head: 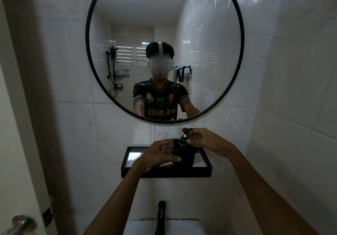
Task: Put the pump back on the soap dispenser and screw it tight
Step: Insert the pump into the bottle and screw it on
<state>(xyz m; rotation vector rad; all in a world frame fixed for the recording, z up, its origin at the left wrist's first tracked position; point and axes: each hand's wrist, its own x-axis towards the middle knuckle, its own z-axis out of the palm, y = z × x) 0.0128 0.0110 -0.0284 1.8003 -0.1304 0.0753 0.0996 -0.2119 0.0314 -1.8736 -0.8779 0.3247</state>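
A black square soap dispenser (185,154) stands on a black-rimmed wall shelf (166,172). My left hand (156,155) wraps its left side and holds it still. The black pump (184,136) sits upright in the bottle's neck, its head pointing left. My right hand (206,139) pinches the pump's collar from the right with thumb and fingers. The lower left part of the bottle is hidden behind my left hand.
A round black-framed mirror (165,50) hangs above the shelf and shows the person reflected. A black tap (161,214) rises over a white basin (164,227) below. A door with a metal handle (20,224) is at the left; tiled walls close in on both sides.
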